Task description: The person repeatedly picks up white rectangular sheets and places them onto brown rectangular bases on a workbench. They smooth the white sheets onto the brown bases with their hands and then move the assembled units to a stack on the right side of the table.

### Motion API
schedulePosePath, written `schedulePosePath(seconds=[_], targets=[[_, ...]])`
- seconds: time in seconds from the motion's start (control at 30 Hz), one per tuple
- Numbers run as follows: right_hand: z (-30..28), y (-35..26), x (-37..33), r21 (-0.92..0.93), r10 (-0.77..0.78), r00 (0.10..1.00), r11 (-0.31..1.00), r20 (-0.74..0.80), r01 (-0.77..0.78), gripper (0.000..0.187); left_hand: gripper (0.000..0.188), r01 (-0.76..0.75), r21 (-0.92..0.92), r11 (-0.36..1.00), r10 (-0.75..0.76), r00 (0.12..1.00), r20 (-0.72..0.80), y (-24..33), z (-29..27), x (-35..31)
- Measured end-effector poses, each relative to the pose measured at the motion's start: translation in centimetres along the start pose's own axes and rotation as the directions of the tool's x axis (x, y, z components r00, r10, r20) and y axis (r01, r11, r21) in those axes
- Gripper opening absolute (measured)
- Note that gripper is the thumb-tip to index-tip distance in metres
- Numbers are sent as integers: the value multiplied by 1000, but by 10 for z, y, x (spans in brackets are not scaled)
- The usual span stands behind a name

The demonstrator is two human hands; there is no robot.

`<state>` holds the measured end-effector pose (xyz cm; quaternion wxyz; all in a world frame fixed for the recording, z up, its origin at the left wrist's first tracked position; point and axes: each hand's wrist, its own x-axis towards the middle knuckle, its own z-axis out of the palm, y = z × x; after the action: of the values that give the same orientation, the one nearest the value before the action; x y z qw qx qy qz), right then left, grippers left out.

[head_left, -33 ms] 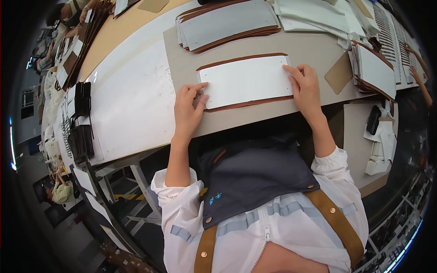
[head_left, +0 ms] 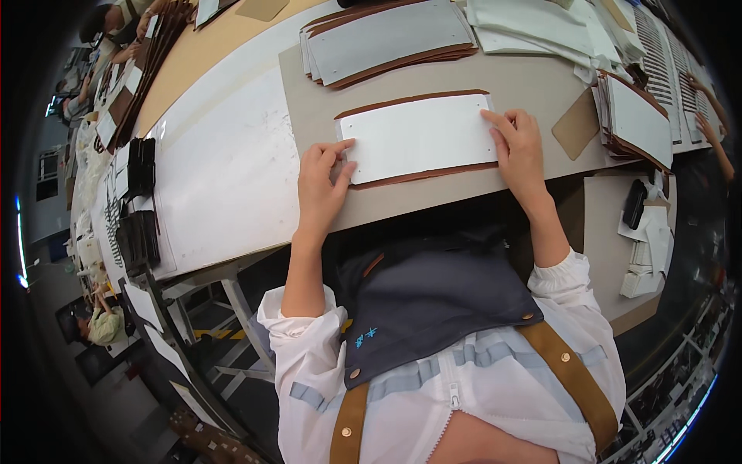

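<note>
A white rectangular panel [head_left: 421,139] lies flat on a brown leather piece [head_left: 425,175], whose brown strips show along its far and near edges. Small dots mark the panel near its corners. My left hand [head_left: 323,176] grips the panel's left end, with index finger and thumb set apart on the edge. At the right end, my right hand [head_left: 519,151] holds the edge the same way, its index finger near the far corner. The other fingers of both hands are curled. Behind them sits a stack of similar brown pieces with grey-white panels [head_left: 394,42].
White sheets [head_left: 533,31] are piled at the far right, near a tan card [head_left: 576,125] and another brown-edged stack [head_left: 634,116]. Dark folded pieces [head_left: 139,170] stand at the left. A lower shelf [head_left: 607,255] sits at my right. Other people work around the tables.
</note>
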<state>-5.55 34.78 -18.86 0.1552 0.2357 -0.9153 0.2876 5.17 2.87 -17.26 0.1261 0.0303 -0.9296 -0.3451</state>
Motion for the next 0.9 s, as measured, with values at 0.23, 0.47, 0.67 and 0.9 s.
schedulePosePath(seconds=[0.23,0.47,0.67,0.9], targets=[[-4,-7,1,-77,-26,1000,997,10,27,33,49,-138,301,944,179,977,-114,4,4,-4],[53,-56,16,79,-231,967,971,110,224,44,58,-273,206,940,271,962,41,28,68,21],[59,-60,14,-105,-288,915,939,283,328,64,65,-258,445,857,190,963,192,32,77,20],[28,-31,12,-145,-140,949,972,284,186,88,87,-221,459,861,139,969,205,22,51,16]])
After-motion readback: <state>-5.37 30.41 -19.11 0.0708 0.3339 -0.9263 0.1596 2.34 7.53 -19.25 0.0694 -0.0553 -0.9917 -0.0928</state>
